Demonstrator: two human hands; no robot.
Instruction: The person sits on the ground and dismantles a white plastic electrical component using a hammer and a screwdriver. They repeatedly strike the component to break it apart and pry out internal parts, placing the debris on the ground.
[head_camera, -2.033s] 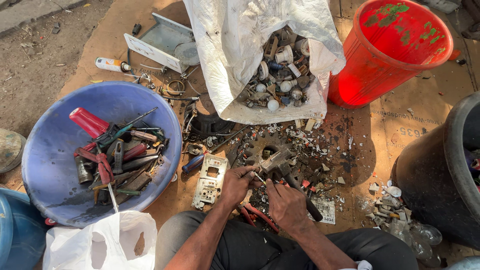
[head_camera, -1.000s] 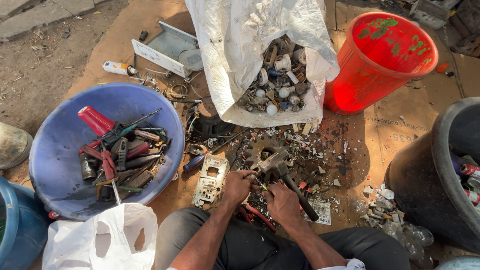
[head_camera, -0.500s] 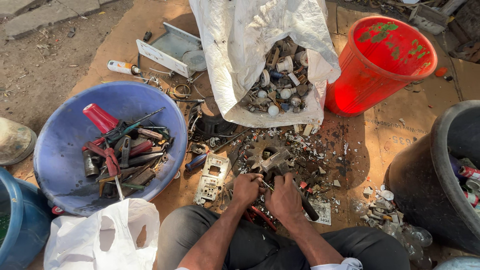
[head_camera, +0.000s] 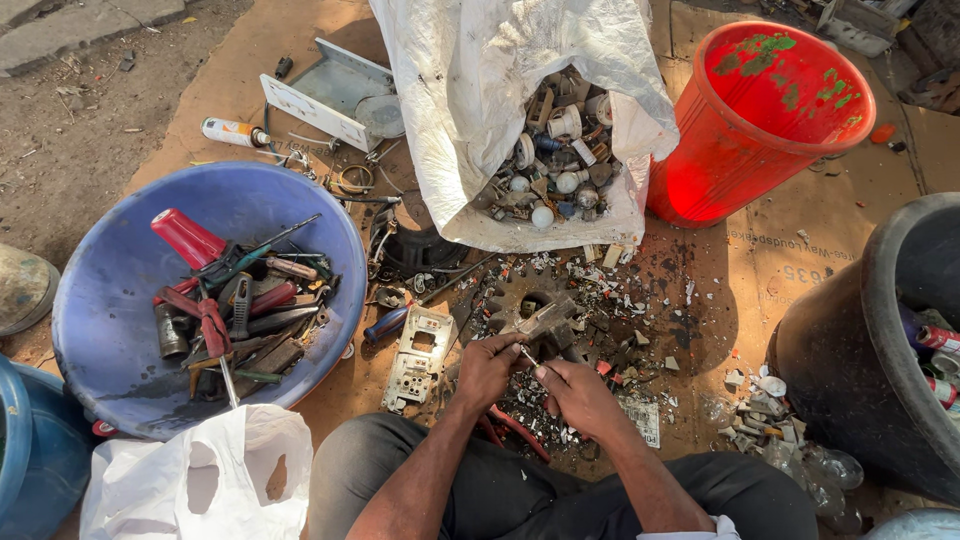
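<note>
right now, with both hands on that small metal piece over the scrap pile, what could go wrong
The small metal piece, pinched between the left hand and right hand, could slip into the scrap litter and be lost. Bare fingers may get cut on sharp fragments there. The red-handled pliers lie close under the wrists.
</note>
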